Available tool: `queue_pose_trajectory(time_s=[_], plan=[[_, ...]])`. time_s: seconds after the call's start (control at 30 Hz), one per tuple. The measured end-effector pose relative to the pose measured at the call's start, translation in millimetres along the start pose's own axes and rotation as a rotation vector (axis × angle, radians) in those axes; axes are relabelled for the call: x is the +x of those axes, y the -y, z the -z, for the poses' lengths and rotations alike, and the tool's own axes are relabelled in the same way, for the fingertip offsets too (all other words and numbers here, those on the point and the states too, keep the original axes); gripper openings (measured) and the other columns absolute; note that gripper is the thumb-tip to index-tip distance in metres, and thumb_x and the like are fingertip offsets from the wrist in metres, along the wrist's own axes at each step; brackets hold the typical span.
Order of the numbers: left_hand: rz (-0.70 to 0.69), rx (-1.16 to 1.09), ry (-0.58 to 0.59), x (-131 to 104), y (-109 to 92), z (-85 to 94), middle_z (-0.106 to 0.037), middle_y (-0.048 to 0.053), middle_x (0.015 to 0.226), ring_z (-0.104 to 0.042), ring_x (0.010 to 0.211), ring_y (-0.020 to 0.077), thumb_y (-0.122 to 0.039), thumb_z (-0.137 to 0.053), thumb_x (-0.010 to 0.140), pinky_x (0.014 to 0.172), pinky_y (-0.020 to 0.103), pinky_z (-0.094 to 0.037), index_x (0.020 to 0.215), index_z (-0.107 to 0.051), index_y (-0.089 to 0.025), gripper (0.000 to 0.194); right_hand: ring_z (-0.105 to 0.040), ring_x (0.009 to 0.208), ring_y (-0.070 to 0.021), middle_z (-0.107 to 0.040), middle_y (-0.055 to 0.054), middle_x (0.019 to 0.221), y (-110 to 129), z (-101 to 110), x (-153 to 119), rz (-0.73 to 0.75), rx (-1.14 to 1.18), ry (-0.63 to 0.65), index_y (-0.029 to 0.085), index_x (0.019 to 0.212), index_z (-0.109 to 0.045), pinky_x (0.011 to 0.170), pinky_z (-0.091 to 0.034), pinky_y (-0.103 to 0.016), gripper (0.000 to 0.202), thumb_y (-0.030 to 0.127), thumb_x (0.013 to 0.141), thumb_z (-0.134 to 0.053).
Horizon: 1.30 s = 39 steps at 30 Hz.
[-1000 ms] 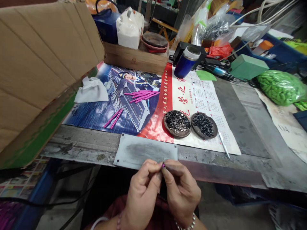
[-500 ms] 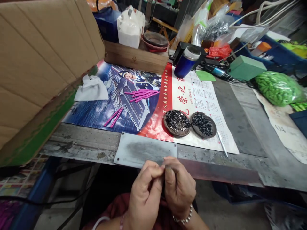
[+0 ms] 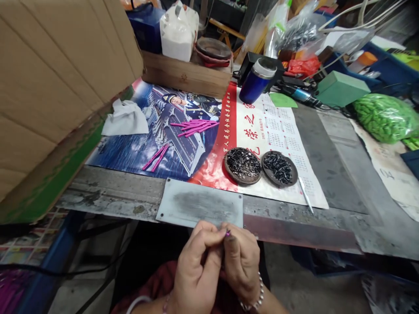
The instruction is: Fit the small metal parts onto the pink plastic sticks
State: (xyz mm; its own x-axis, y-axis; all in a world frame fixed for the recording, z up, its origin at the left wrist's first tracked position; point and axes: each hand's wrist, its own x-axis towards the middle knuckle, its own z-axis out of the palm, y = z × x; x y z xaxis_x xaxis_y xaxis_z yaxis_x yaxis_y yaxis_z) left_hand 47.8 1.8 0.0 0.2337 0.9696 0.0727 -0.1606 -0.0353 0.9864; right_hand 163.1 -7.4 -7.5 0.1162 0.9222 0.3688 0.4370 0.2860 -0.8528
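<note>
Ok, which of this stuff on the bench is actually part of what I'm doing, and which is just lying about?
In use:
left hand and right hand, pinching a small magenta piece
magenta sticks
two dishes of small dark metal parts

Lying about:
blue mug
white cloth
bag of green pieces
cardboard box

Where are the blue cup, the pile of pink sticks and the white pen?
blue cup (image 3: 253,85), head view, on the middle of its blue side.
pile of pink sticks (image 3: 194,126), head view, on the middle of the bundle.
white pen (image 3: 305,195), head view, halfway along its barrel.
</note>
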Motion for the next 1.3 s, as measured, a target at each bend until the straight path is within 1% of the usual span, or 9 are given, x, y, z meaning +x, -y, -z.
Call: queue_pose_trajectory(time_s=[0.13,0.23,0.37,0.5,0.63,0.9,1.03,1.2,1.3], plan=[[-0.048,0.025,0.030,0.8,0.5,-1.7,-0.060,0.000,0.089,-0.063,0.081,0.0124,-0.009,-0.053,0.096,0.076,0.020,-0.053,0.101,-0.067,-0.024,0.021,-0.035,0.049,-0.0094,-0.035,0.004,0.058,0.8,5.3,4.1,-0.091,0.112,0.069,0.019,0.065,-0.034,0.048,-0.026,-0.024,0.052,0.043,0.110,-0.023],[-0.041,0.061,0.045,0.4,3.5,-1.4,-0.058,-0.001,0.090,-0.062,0.084,0.0120,-0.008,-0.050,0.097,0.077,0.020,-0.053,0.103,-0.065,-0.024,0.023,-0.039,0.054,-0.0095,-0.038,0.004,0.062,2.8,9.0,5.5,-0.126,0.135,0.070,0.019,0.068,-0.040,0.051,-0.030,-0.023,0.044,0.033,0.109,-0.035],[-0.024,0.071,0.028,1.0,8.8,0.4,-0.056,-0.002,0.092,-0.061,0.088,0.0105,-0.006,-0.049,0.098,0.082,0.018,-0.051,0.102,-0.063,-0.026,0.024,-0.050,0.066,-0.0105,-0.050,0.003,0.074,8.1,9.8,6.0,-0.145,0.121,0.061,0.021,0.081,-0.050,0.061,-0.042,-0.021,0.024,0.022,0.105,-0.044],[-0.056,0.081,0.015,3.4,11.3,2.5,-0.056,-0.003,0.098,-0.061,0.091,0.0085,-0.003,-0.047,0.098,0.087,0.016,-0.049,0.111,-0.061,-0.028,0.032,-0.058,0.078,-0.0116,-0.057,0.000,0.088,13.0,9.7,5.4,-0.106,-0.022,0.037,0.022,0.096,-0.055,0.071,-0.049,-0.020,0.009,0.017,0.101,-0.048],[-0.048,0.078,0.022,4.0,11.2,3.1,-0.055,-0.002,0.097,-0.061,0.092,0.0094,-0.004,-0.048,0.099,0.086,0.017,-0.050,0.109,-0.062,-0.028,0.029,-0.063,0.086,-0.0133,-0.063,-0.004,0.094,16.6,8.9,5.5,-0.003,-0.150,-0.030,0.020,0.102,-0.058,0.078,-0.053,-0.021,0.014,0.012,0.101,-0.047],[-0.038,0.020,-0.004,1.0,12.1,-1.6,-0.057,-0.002,0.096,-0.062,0.091,0.0103,-0.005,-0.049,0.098,0.086,0.019,-0.052,0.102,-0.061,-0.026,0.024,-0.068,0.089,-0.0141,-0.069,-0.006,0.096,14.5,-1.5,1.6,0.023,-0.247,-0.197,0.018,0.099,-0.063,0.083,-0.056,-0.022,0.015,0.007,0.097,-0.052],[-0.052,0.034,-0.018,0.8,10.2,-3.7,-0.059,-0.002,0.096,-0.063,0.089,0.0102,-0.005,-0.050,0.098,0.086,0.019,-0.052,0.104,-0.061,-0.026,0.025,-0.068,0.085,-0.0142,-0.070,-0.006,0.094,12.7,-2.0,1.6,0.053,-0.274,-0.192,0.016,0.100,-0.062,0.078,-0.056,-0.024,0.020,0.003,0.096,-0.048],[-0.070,0.047,0.004,0.5,6.1,-4.9,-0.058,-0.002,0.089,-0.063,0.083,0.0097,-0.008,-0.050,0.097,0.080,0.017,-0.053,0.098,-0.059,-0.024,0.019,-0.064,0.071,-0.0120,-0.065,-0.003,0.079,11.5,-1.2,0.6,0.047,-0.239,-0.147,0.017,0.087,-0.059,0.066,-0.051,-0.023,0.025,0.000,0.096,-0.043],[-0.080,0.055,-0.006,-1.6,4.7,-5.0,-0.058,-0.002,0.088,-0.062,0.082,0.0094,-0.008,-0.050,0.097,0.080,0.016,-0.053,0.096,-0.058,-0.024,0.018,-0.062,0.074,-0.0132,-0.064,-0.004,0.082,3.5,-2.7,-3.6,0.087,-0.251,-0.196,0.017,0.083,-0.058,0.067,-0.050,-0.025,0.022,0.006,0.098,-0.047]])
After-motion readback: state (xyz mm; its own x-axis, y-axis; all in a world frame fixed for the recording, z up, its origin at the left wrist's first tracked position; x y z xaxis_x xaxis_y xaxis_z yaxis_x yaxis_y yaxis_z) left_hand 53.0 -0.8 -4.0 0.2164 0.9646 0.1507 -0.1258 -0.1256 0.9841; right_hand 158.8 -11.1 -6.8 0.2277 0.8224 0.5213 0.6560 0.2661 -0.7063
